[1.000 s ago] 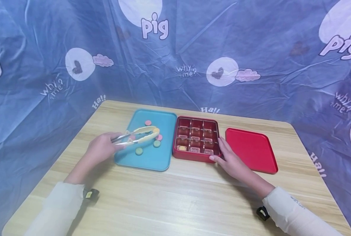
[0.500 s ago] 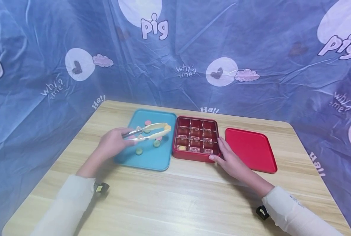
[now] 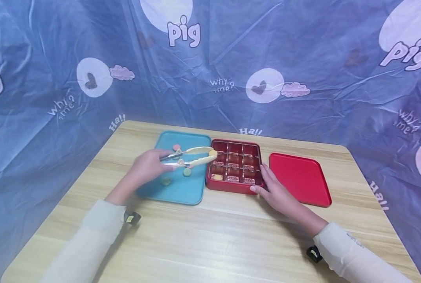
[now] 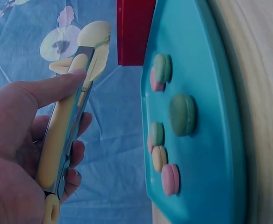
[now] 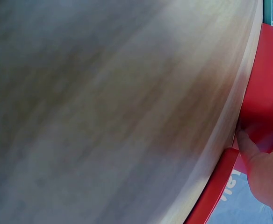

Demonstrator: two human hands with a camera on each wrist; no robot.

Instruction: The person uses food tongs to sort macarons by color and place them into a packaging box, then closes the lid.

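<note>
My left hand (image 3: 148, 168) grips a pair of tongs (image 4: 59, 135) with cream handles and tips. Between the tips, a yellow macaron (image 3: 213, 153) is pinched over the left edge of the red box (image 3: 231, 187). Several compartments divide the box, and the front left one holds a yellow macaron (image 3: 217, 177). My right hand (image 3: 275, 192) rests at the box's front right corner, thumb on the front wall and fingers along the right side. Green (image 4: 183, 115), pink (image 4: 170, 179) and yellow macarons (image 4: 159, 158) lie on the blue tray (image 3: 182, 194), some partly hidden behind others.
The tray stands right against the left side of the box. A flat red lid (image 3: 300, 179) lies right of the box. Everything is on a wooden table (image 3: 203, 243), with a blue printed cloth (image 3: 196, 98) hanging behind.
My left hand has carried the tongs and yellow macaron rightward, from over the tray to the box's left edge. My right hand has stayed on the box.
</note>
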